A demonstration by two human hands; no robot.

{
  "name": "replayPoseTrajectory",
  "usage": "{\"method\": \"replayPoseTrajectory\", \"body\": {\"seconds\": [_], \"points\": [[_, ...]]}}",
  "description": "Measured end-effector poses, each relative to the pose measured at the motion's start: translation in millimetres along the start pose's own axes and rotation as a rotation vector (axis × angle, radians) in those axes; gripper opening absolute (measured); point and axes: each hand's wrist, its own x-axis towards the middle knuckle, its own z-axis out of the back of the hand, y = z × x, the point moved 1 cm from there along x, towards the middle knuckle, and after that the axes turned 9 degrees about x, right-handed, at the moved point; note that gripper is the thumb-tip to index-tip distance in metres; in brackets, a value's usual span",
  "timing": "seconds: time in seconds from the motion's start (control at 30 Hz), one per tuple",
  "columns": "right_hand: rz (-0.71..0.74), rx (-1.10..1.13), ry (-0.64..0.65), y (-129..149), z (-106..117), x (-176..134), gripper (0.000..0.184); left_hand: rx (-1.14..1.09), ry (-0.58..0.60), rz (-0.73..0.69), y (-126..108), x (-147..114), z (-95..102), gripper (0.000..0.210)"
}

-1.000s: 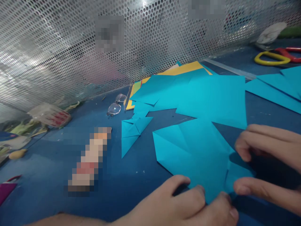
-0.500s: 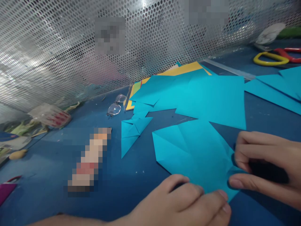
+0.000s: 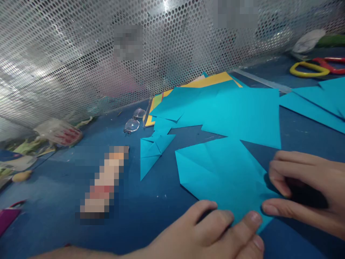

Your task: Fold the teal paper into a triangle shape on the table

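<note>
A creased cyan paper sheet (image 3: 221, 172) lies on the blue table (image 3: 151, 212) in front of me. My left hand (image 3: 215, 233) presses its fingertips on the sheet's near edge. At the sheet's right corner my right hand (image 3: 304, 190) pinches the paper between thumb and curled fingers. A small folded cyan piece (image 3: 151, 153) sits just left of the sheet, apart from both hands.
More cyan sheets (image 3: 237, 108) and yellow paper (image 3: 212, 80) lie behind, against a perforated metal screen (image 3: 107, 54). Eyeglasses (image 3: 133, 122) rest near the screen. Scissors with yellow and red handles (image 3: 312, 66) lie at the far right. Wrappers (image 3: 58, 133) sit at the left.
My right hand has slid down and closed on the sheet's right corner, flattening the raised flap. My left fingers have crept slightly further onto the near edge.
</note>
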Motion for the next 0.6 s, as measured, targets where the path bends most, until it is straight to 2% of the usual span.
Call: {"method": "replayPoseTrajectory", "body": {"seconds": [0.13,0.33,0.5,0.6], "points": [[0.030,-0.001,-0.003,0.3,-0.2,-0.5,0.049,-0.004,0.041,-0.012,-1.4,-0.8,0.8,0.033],[0.065,0.000,-0.008,1.0,0.2,-5.6,0.047,-0.021,0.060,-0.014,1.2,-4.7,-1.1,0.031],[0.097,0.003,-0.010,4.2,4.9,-9.5,0.043,-0.227,0.250,-0.091,10.4,-16.7,7.1,0.030],[0.116,0.002,-0.008,3.8,11.9,-10.6,0.038,-0.285,0.301,-0.100,15.7,-17.0,12.5,0.026]]}}
